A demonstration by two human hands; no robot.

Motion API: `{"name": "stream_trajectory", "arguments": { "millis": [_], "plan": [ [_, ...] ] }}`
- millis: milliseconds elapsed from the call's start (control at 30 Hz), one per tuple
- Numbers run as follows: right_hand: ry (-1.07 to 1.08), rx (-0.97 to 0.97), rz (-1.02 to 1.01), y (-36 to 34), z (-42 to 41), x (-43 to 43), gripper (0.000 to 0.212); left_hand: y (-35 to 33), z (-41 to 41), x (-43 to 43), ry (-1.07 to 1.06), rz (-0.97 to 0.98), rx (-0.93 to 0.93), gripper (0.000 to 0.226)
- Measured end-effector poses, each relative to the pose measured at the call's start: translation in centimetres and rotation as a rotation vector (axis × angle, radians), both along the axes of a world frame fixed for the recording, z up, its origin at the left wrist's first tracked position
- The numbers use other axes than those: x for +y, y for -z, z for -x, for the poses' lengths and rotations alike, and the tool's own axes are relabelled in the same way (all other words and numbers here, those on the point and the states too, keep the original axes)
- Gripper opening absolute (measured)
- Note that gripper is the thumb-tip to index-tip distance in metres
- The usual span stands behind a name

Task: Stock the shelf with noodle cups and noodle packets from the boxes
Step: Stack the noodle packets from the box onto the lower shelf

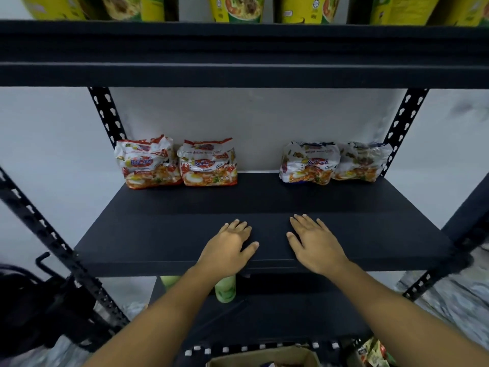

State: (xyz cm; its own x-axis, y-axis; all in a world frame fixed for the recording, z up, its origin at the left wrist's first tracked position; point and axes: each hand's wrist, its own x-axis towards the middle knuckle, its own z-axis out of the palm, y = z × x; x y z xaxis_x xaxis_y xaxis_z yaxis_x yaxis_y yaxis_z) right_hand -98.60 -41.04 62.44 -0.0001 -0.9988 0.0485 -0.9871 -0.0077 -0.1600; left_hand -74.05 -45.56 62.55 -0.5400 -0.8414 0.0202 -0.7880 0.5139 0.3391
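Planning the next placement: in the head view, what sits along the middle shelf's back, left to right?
Red-trimmed noodle packet, second red-trimmed noodle packet, bare stretch of shelf, blue-trimmed noodle packet, second blue-trimmed noodle packet.

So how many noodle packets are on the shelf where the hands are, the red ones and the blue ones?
Red-edged packets: 2
Blue-edged packets: 2
Total: 4

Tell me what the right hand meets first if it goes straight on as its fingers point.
Bare shelf lies ahead of the right hand. Farther back its line probably clips the left edge of the blue-trimmed noodle packet, or just misses it; depth is unclear.
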Motion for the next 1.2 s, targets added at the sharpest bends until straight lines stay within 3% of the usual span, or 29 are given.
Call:
{"name": "stream_trajectory", "arguments": {
  "millis": [333,700,900,1200],
  "plan": [
    [-0.223,-0.092,0.098,-1.6,-2.6,10.1,0.061,0.2,-1.5,10.8,-0.091,-0.011,0.136,0.056],
    [-0.316,-0.063,-0.333,7.2,-3.5,22.6,0.063,9.4,-2.3,24.5,-0.198,-0.265,0.044,0.057],
    [-0.255,-0.045,-0.571,13.3,-4.7,26.4,0.062,15.9,-3.8,28.7,-0.255,-0.546,-0.093,0.051],
    [-0.155,-0.051,-0.83,19.2,-6.3,29.2,0.066,22.4,-6.8,31.3,-0.237,-0.723,-0.144,0.059]
  ]
}}
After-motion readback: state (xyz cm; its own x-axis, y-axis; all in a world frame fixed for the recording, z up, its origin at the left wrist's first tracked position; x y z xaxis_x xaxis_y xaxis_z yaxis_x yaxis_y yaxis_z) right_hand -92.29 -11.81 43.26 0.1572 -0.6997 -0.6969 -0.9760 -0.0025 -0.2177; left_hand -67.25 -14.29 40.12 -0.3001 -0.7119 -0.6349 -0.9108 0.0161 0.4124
